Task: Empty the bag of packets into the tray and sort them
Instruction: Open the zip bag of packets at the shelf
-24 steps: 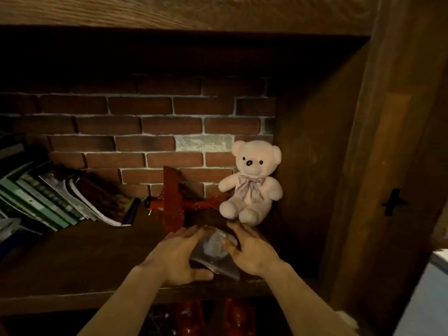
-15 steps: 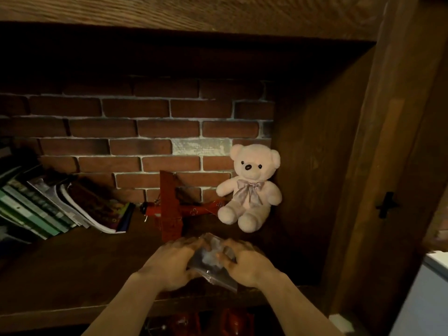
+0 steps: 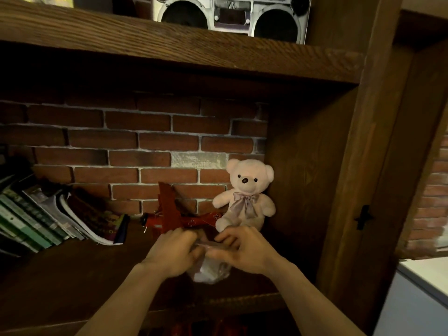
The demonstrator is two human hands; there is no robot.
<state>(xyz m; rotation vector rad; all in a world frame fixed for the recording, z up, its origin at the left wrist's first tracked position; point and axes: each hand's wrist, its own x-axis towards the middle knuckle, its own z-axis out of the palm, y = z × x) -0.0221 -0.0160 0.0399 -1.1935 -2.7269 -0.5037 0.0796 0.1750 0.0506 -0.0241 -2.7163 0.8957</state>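
Head view: both hands (image 3: 211,251) on bag (image 3: 210,271).

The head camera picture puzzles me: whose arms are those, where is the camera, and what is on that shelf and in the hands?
There is no machine here. A person wears a wide-angle camera on the head, so you look forward and down along their own two bare arms. The left hand and the right hand both pinch the top of a small clear plastic bag that hangs between them, with pale contents that are too blurred to identify. They hold it over a dark wooden shelf. On that shelf sit a pale teddy bear in the corner, a red toy aeroplane beside it, and leaning books at the left. A boombox stands on the shelf above. No tray is in view.
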